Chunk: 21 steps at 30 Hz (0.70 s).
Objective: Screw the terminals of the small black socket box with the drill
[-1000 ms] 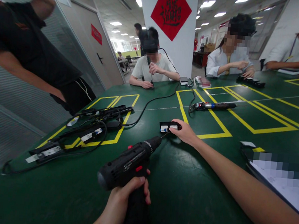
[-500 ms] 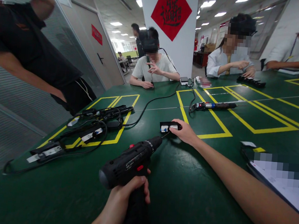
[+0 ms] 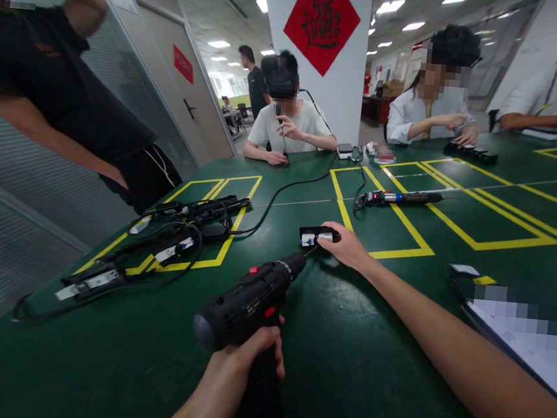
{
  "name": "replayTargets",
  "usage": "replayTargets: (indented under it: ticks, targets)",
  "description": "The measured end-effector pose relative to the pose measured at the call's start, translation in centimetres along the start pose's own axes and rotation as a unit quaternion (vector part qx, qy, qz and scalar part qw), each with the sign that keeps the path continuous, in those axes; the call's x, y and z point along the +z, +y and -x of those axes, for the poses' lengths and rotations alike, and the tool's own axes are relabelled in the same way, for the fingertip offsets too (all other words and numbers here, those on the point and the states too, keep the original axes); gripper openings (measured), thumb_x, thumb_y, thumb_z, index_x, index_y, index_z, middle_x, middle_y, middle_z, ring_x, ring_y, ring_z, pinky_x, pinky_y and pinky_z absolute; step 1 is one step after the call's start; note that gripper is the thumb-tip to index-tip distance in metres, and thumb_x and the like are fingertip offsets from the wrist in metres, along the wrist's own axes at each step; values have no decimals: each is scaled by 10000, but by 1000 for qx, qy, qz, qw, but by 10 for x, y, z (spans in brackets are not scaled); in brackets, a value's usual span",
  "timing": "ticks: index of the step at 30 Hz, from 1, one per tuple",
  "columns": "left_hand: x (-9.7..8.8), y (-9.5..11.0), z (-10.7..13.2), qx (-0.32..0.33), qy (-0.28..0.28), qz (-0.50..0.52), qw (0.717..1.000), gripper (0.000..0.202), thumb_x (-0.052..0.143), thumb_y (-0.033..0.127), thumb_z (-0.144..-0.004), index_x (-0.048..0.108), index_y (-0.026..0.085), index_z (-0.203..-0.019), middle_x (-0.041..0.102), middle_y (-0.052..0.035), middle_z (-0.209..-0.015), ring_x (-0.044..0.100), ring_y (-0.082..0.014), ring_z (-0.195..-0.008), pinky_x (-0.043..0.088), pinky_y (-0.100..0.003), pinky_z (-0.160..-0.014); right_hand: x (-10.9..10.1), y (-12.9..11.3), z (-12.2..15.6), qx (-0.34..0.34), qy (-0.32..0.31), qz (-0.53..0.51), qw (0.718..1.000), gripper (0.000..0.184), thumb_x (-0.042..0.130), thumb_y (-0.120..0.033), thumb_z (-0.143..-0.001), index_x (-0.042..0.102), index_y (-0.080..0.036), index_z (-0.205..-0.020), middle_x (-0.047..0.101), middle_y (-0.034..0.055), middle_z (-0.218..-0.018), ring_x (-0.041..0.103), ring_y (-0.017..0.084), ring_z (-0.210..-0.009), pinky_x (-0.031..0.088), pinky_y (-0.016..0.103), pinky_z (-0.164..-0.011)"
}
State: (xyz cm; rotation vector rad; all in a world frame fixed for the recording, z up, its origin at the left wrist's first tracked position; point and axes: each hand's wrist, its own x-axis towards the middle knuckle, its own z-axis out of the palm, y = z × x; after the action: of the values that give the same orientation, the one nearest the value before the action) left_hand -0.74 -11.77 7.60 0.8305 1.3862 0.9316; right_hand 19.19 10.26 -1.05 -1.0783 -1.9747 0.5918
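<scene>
My left hand (image 3: 232, 371) is wrapped round the handle of a black cordless drill (image 3: 245, 304) with red buttons. The drill points away and to the right, and its thin bit (image 3: 310, 251) ends at the near edge of a small black housing with white pieces (image 3: 308, 238). Whether the tip touches that part I cannot tell. My right hand (image 3: 346, 246) pinches the housing's right end between thumb and fingers, just above the green table (image 3: 344, 345).
Black cabled assemblies (image 3: 172, 248) lie on the left inside yellow tape. A cabled electric screwdriver (image 3: 399, 198) rests farther right. A clipboard with papers (image 3: 515, 347) lies at the right. Across the table sit several people; another person (image 3: 74, 87) stands at the left.
The drill has moved slightly right and up, its bit still at the black housing. My right hand keeps its hold. A person in the background has stepped left.
</scene>
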Motion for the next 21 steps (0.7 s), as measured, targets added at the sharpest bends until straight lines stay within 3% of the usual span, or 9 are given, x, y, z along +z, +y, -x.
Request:
replayTargets:
  ticks: [21]
  targets:
    - [-1,1,2,0,6,-2,1000,321,589,347,-772,609,93,-967,592,-20,-612,583,-175,-540,459,-314,-587,0,-1,0,-7,1,6,1000,304,572,-320,-889,565,-169,-1153,611,69,-1138,621,203,-948,514,417,-802]
